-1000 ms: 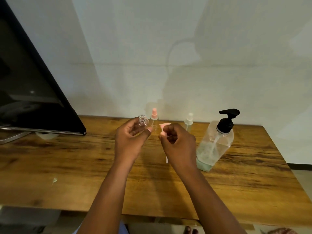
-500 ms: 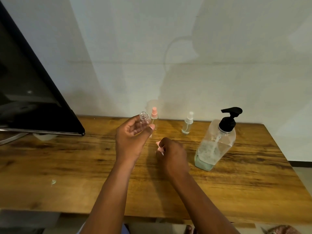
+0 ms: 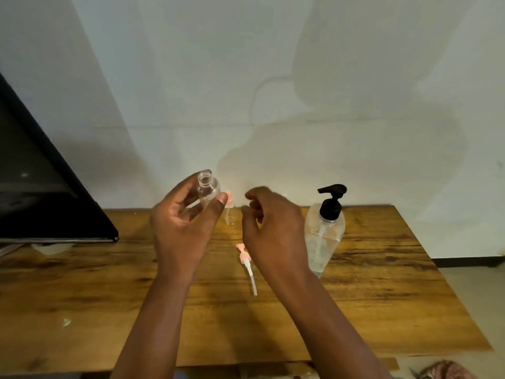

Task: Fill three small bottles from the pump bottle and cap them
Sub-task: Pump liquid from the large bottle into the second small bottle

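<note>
My left hand (image 3: 183,222) holds a small clear bottle (image 3: 208,191) upright above the table, its neck uncapped. A pink spray cap with a white dip tube (image 3: 246,265) lies flat on the wooden table (image 3: 382,296) between my hands. My right hand (image 3: 273,228) hovers above that cap, fingers loosely curled, holding nothing. A second small bottle with a pink cap (image 3: 229,207) stands behind my left thumb. The clear pump bottle with a black pump head (image 3: 326,228) stands to the right of my right hand. The third small bottle is hidden behind my right hand.
A black monitor (image 3: 41,187) leans at the left over the table's back corner. A white wall runs right behind the table. The table's right edge drops off to the floor, where a patterned cloth (image 3: 448,372) lies.
My right hand has laid the pink spray cap down on the table, let go of it and risen. My left hand has lifted the open bottle slightly.
</note>
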